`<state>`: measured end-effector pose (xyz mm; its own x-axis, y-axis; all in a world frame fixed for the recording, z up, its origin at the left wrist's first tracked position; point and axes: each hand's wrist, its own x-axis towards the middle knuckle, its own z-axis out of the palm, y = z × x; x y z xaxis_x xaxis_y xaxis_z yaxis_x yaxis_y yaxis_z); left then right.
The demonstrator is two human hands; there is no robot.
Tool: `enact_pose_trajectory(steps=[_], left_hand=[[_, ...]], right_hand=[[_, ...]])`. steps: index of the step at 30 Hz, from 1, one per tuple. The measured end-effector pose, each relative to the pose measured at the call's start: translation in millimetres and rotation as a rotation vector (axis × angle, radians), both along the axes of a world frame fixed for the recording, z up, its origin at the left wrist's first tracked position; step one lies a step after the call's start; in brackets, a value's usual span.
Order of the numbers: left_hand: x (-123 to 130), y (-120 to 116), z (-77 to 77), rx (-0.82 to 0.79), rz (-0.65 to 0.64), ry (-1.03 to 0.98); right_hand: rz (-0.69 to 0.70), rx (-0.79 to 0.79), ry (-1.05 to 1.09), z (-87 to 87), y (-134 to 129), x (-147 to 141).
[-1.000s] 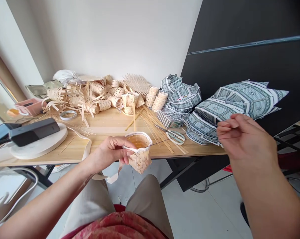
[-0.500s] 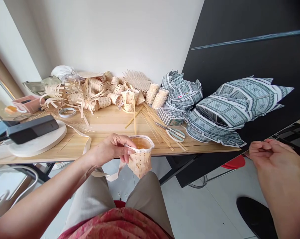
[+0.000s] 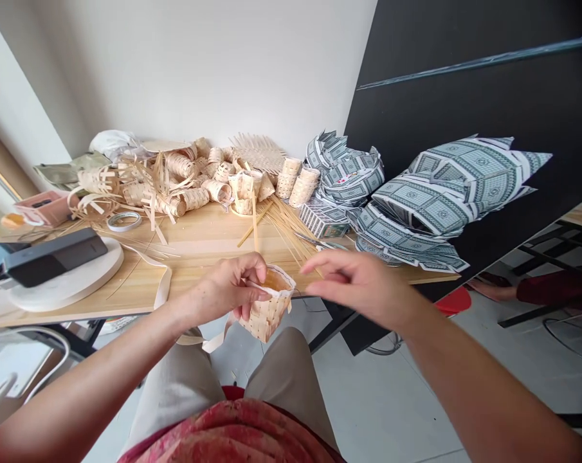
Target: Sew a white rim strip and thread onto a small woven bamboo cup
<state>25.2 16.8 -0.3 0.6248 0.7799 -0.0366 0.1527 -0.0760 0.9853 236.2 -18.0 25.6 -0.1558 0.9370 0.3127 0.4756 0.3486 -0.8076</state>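
My left hand (image 3: 227, 286) pinches the white-trimmed rim of a small woven basket (image 3: 265, 316), held over the table's front edge above my lap. The basket's mouth is tilted up and its inside looks amber. A pale ribbon (image 3: 217, 339) hangs from the rim beside my left fingers. Just to the right of the basket is my right hand (image 3: 361, 280), its thumb and forefinger stretched out and apart. I see nothing between them, though that hand is slightly blurred. Behind it lie scissors (image 3: 322, 243), partly covered by the hand.
Woven baskets (image 3: 170, 193) and loose strips are heaped at the back of the table (image 3: 199, 235). Patterned folded-card shapes (image 3: 430, 199) stand at right. A tape roll (image 3: 124, 221), a round white board (image 3: 112, 263) with a black device, and a pink box (image 3: 47, 207) sit at left.
My right hand has come from the far right to beside the basket, and its closed fingers have parted. My left hand keeps hold of the basket, which has tilted slightly.
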Motion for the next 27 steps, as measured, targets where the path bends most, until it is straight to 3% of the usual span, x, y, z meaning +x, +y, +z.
enact_pose_trajectory(steps=[3,5,8,12,14,16,20,23,27], left_hand=[[4,-1,-0.9,0.036,-0.030,-0.037],[3,-1,0.5,0.025,-0.079,-0.058],[-2,0,4.5,0.054,-0.128,-0.035],[-12,-1,3.4,0.449,0.096,0.136],[-15,-1,-3.3,0.567,0.200,0.206],[-16,0,-12.3,0.497,0.178,0.227],[-13,1,-22.2,0.114,0.005,0.083],[-11,1,-14.7,-0.104,0.044,-0.065],[-11,1,3.1,-0.248,0.023,-0.178]], right_hand=[[0.179,0.004,-0.326,-0.6,-3,-32],[0.208,0.017,-0.362,-2.5,-1,-38],[0.209,-0.086,-0.307,-5.4,6,-34],[0.211,-0.220,-0.214,-7.9,11,-24],[0.216,-0.268,-0.155,-9.1,13,-22],[0.220,-0.303,-0.110,-10.5,14,-21],[0.221,-0.329,-0.121,-12.6,16,-20],[0.247,-0.377,-0.133,-11.7,19,-19],[0.314,-0.473,-0.067,-6.6,22,-18]])
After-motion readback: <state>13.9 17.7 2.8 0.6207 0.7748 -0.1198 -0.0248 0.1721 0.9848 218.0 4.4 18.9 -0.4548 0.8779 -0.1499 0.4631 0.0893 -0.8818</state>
